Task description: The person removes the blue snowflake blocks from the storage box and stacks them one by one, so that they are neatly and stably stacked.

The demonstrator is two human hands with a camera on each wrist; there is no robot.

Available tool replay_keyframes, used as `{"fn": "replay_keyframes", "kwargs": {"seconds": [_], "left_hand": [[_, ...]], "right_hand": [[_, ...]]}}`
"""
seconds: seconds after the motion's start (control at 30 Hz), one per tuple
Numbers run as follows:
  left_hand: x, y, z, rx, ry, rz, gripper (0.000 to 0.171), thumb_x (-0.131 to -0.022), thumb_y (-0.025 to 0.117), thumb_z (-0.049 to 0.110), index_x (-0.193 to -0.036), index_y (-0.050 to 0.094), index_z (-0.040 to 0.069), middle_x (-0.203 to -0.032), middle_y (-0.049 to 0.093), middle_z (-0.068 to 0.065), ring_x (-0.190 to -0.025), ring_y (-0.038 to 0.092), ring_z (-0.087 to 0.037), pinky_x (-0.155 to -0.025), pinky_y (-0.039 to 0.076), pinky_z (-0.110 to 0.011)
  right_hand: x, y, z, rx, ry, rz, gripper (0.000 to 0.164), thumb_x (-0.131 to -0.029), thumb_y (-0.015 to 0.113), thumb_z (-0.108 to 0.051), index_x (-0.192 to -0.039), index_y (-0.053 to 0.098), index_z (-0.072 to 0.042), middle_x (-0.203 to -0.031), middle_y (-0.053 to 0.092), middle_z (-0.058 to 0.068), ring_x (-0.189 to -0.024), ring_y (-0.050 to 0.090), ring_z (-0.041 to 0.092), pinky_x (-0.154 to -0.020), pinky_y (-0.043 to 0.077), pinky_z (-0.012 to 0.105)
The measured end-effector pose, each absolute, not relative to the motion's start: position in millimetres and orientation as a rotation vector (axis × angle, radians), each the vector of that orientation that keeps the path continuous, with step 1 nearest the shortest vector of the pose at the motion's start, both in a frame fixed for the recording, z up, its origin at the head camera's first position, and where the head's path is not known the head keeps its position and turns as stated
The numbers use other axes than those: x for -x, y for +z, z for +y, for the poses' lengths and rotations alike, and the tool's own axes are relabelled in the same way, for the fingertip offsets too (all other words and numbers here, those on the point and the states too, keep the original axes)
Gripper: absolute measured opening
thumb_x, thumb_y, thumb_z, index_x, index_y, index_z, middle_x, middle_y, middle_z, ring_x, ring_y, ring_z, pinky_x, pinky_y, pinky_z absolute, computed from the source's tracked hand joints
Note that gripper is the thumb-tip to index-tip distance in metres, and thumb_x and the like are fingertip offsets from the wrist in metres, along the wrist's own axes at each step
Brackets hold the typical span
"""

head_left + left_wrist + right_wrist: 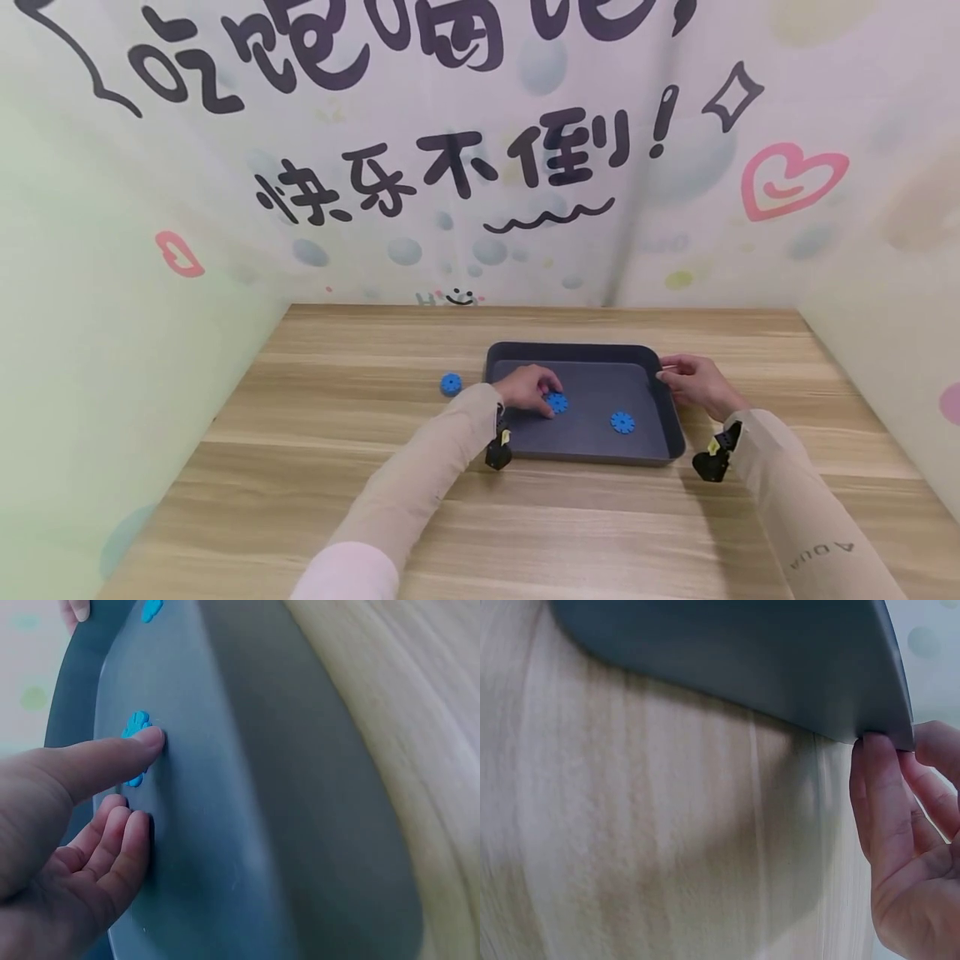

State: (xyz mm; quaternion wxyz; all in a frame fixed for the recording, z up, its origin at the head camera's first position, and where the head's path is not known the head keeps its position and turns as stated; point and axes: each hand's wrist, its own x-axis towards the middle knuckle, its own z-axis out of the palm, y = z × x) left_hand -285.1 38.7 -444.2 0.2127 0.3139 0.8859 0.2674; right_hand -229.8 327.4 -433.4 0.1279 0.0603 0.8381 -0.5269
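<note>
A dark grey rectangular tray (600,450) lies on the wooden table. Over its left half, my left hand (527,390) has its thumb and bent fingers about a blue notched disc (557,403) at the tray floor. In the left wrist view, the thumb covers part of that disc (135,720), and the index fingertip is hidden. Farther right in the tray lies a second blue notched disc (622,422). My right hand (697,384) grips the tray's right wall near the far corner, its thumb at the rim and its fingers along the outer side (885,765).
Left of the tray, on the table (337,450), sits another blue notched piece (451,383), which looks thicker, perhaps stacked. A printed wall (450,258) stands behind the table, with pale side walls left and right.
</note>
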Motion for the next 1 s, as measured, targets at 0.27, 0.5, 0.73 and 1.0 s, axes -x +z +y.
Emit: {"fn": "replay_keyframes", "kwargs": {"seconds": [0.27,0.5,0.73,1.0], "left_hand": [[283.3,-442.5,38.5,-0.856,0.796,2.470,0.033,-0.064,0.078,0.009,-0.094,0.065,0.008,-0.079,0.055,0.002,-0.074,0.047,-0.007,-0.066,0.038,-0.016],[280.1,-443.5,37.5,-0.823,0.811,2.487,0.029,-0.065,0.078,0.011,-0.090,0.065,0.006,-0.076,0.054,0.003,-0.071,0.046,-0.006,-0.065,0.038,-0.015],[279.7,-445.5,36.7,-0.873,0.801,2.494,0.038,-0.067,0.077,0.015,-0.100,0.062,0.004,-0.081,0.054,-0.001,-0.075,0.047,-0.008,-0.068,0.039,-0.016],[282.1,-446.5,36.0,-0.879,0.860,2.462,0.035,-0.065,0.078,0.010,-0.096,0.064,0.003,-0.078,0.055,0.001,-0.072,0.046,-0.006,-0.066,0.039,-0.014]], "right_hand": [[231.1,-433.6,328.8,-0.164,-1.548,2.437,0.049,-0.088,0.054,-0.017,-0.126,0.037,0.009,-0.099,0.055,0.011,-0.076,0.053,0.009,-0.068,0.049,0.026],[229.7,-435.0,328.8,-0.170,-1.553,2.429,0.049,-0.089,0.054,-0.017,-0.127,0.036,0.009,-0.102,0.055,0.013,-0.077,0.053,0.009,-0.069,0.049,0.026],[229.7,-435.6,327.8,-0.173,-1.533,2.445,0.050,-0.089,0.054,-0.018,-0.127,0.036,0.008,-0.103,0.054,0.014,-0.077,0.052,0.010,-0.069,0.049,0.026],[231.1,-435.9,328.9,-0.176,-1.541,2.440,0.050,-0.089,0.054,-0.017,-0.127,0.036,0.009,-0.100,0.055,0.011,-0.076,0.053,0.009,-0.068,0.049,0.026]]}}
